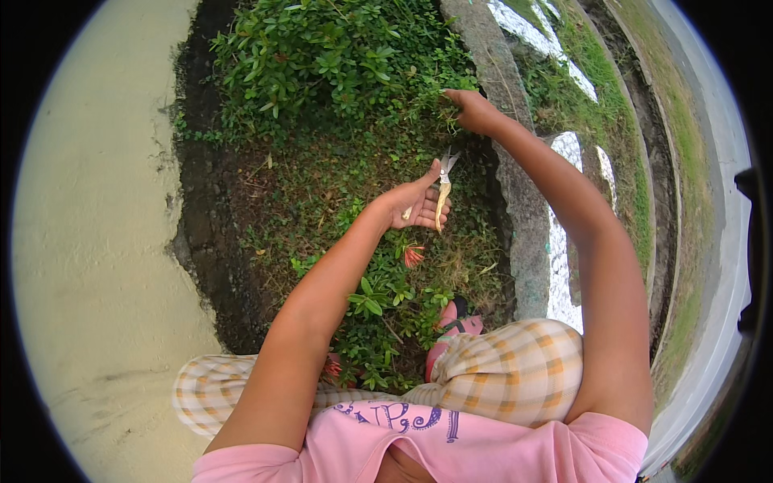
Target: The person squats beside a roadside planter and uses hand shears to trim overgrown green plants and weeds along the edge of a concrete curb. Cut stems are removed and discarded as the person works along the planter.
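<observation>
Pruning shears (444, 187) lie across the palm and fingers of my left hand (416, 202). Their blades stand apart and point away from me, and one pale handle rests along my fingers. Farther out and to the right, my right hand (477, 111) grips a tuft of leafy green stems (448, 108) at the edge of a shrub. My curled fingers partly hide where the stems are held. Low weeds and dry grass (338, 175) cover the soil beneath my hands. A red flower cluster (413, 256) shows just below my left hand.
A dense green shrub (326, 60) fills the far end of the bed. On the left runs a pale wall (102, 211), on the right a concrete curb (522, 253) beside white-painted shapes (564, 241). Another leafy plant (374, 338) grows between my feet, near a pink shoe (447, 332).
</observation>
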A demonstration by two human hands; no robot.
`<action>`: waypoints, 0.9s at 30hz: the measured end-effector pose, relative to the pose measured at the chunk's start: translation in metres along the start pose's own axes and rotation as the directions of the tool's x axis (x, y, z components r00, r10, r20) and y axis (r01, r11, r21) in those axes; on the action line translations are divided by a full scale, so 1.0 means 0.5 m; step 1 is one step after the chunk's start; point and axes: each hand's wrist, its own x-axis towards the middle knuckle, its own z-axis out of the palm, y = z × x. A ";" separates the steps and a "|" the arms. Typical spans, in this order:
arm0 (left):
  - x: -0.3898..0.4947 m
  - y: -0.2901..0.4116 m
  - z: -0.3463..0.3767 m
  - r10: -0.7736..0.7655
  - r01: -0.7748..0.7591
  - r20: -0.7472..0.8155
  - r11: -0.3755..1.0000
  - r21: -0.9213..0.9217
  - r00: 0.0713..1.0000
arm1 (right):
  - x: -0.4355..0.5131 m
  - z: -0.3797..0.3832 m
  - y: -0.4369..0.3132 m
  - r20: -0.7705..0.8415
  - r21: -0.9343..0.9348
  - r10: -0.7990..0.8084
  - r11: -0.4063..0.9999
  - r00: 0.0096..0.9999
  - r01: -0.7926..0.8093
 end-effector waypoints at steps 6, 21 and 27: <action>0.070 0.037 0.048 0.049 -0.042 0.073 0.995 -0.094 0.996 | -0.001 -0.009 -0.007 0.030 0.018 -0.005 1.000 1.000 0.004; 0.033 0.000 0.053 0.120 -0.122 -0.110 0.992 -0.014 0.987 | 0.017 0.021 0.049 -0.147 0.046 -0.036 0.998 0.988 0.043; 0.082 0.041 0.062 0.165 -0.176 -0.153 0.982 -0.061 0.974 | 0.022 0.030 0.070 -0.155 0.046 -0.035 0.998 0.987 0.042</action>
